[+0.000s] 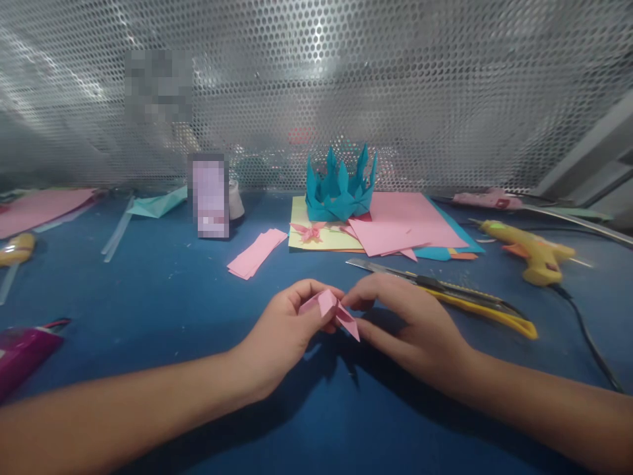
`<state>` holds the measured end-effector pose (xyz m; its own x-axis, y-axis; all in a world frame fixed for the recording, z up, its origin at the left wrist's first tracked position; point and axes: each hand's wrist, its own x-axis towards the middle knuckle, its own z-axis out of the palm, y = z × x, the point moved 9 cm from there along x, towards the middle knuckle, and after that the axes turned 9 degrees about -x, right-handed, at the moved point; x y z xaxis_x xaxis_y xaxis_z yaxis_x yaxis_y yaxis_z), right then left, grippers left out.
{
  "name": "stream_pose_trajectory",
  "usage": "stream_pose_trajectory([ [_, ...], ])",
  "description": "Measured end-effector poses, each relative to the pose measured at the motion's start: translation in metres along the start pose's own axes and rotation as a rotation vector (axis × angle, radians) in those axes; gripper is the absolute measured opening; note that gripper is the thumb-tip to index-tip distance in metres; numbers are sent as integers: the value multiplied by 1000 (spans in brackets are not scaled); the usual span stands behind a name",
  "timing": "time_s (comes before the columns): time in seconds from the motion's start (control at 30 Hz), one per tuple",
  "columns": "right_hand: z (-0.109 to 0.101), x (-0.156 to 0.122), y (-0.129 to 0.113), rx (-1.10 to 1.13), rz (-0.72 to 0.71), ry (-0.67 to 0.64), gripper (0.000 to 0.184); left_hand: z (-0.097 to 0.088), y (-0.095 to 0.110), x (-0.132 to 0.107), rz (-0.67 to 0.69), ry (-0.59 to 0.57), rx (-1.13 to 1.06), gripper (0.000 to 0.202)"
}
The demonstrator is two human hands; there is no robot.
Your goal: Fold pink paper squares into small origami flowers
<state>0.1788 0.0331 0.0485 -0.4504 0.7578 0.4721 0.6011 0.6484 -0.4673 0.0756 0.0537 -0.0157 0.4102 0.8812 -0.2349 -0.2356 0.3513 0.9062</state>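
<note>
A small piece of folded pink paper (328, 302) is held a little above the blue table, near the middle of the view. My left hand (291, 316) is closed on it, the thumb in front and the fingers behind. At the paper's pointed right end, my right hand (413, 323) has its thumb and curled forefinger on either side of the flap, touching it. Beyond my left hand lies a stack of pink paper strips (257, 254). Farther back, a blue folded-paper crown (340, 194) stands upright on coloured sheets, with a small pink folded-paper flower (310, 231) before it.
A yellow-handled cutter (475, 307) lies just beyond my right hand. The yellow glue gun (534, 247) and its black cord are at right. Pink sheets (410, 224) lie by the crown. A phone (210, 198) stands upright before a perforated metal panel (277, 92).
</note>
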Motion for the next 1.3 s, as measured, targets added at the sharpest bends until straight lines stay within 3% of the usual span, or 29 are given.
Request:
stream_pose_trajectory([
  [0.5,-9,0,1,93,67,66,14,7,1,-9,-19,15,-285,8],
  [0.73,-7,3,-2,110,56,40,14,9,-2,-7,-35,-7,-320,10],
  [1.03,2,0,9,170,254,-11,14,6,-2,-7,-50,31,-296,12],
  [1.3,3,-3,15,241,291,33,12,9,-1,-6,-44,7,-255,8],
])
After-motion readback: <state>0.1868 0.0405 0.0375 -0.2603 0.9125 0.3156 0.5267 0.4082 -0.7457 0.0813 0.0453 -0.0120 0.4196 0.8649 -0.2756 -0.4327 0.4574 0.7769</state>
